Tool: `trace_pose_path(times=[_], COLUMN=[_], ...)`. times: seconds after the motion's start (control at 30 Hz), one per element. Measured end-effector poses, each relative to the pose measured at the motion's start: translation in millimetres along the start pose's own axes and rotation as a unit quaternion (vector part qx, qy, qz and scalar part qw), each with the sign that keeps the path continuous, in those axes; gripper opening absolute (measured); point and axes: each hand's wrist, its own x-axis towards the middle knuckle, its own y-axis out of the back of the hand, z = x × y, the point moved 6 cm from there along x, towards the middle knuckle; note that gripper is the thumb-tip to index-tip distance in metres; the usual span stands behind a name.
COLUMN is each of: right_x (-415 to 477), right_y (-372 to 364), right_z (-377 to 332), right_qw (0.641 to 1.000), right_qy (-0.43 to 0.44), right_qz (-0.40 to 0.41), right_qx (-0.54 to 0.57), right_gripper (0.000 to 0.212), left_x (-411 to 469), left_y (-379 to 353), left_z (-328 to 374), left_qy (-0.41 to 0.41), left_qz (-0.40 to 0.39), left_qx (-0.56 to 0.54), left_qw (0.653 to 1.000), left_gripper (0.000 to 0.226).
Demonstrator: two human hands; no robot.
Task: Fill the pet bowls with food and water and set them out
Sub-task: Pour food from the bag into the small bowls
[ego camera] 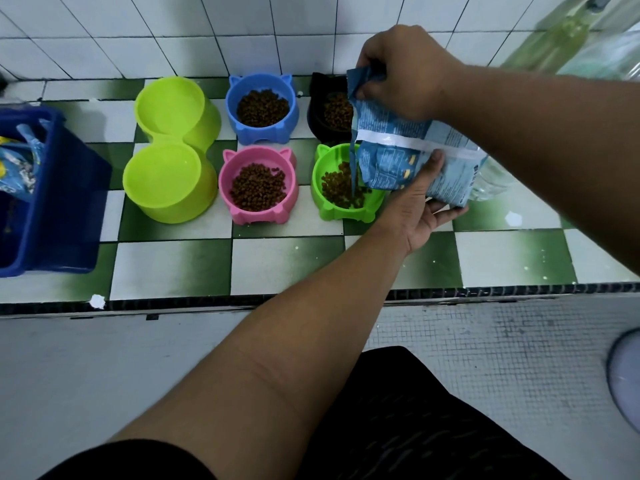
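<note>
The bag [415, 157] is gripped at its top by the right hand [405, 71] and clasped underneath by the left hand [419, 209], tilted over the green bowl [317, 181] mid-ledge [277, 265]. If it is tipped further, kibble [336, 188] could be spilled past the rim.

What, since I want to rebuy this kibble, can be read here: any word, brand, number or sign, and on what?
No text is legible.
Blue food bag, gripped by the left hand and right hand: blocks of small print and yellow marks, too blurred to read.
Second bag in the blue bin: yellow and white print, too blurred to read.
</note>
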Motion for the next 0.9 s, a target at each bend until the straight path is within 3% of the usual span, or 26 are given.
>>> trace_pose_path(times=[0.2,0.37,0.57,0.9], right_x=[-1.0,-5.5,-21.3,-28.3], right_y=[2.6,6.9,14.7,36.6], right_z=[3.8,14.3,29.0,24.9], right_qw=[1.0,0.999,0.994,0.983], right_qy=[-0.01,-0.03,-0.066,-0.061], right_qz=[0.004,0.017,0.03,0.056], right_qx=[0.012,0.041,0.082,0.163], right_gripper=[0.024,0.018,0.016,0.019], left_x=[-1.4,-3.0,-7.3,-32.4], left_y=[-1.8,-0.3,5.7,12.8], left_z=[-0.2,0.0,-4.1,29.9], left_qy=[0.001,-0.001,-0.001,-0.03], left_qz=[-0.001,0.007,0.015,0.04], left_qx=[0.016,0.04,0.076,0.133], left_qw=[1.0,0.999,0.997,0.99], left_gripper=[0.034,0.054,0.049,0.065])
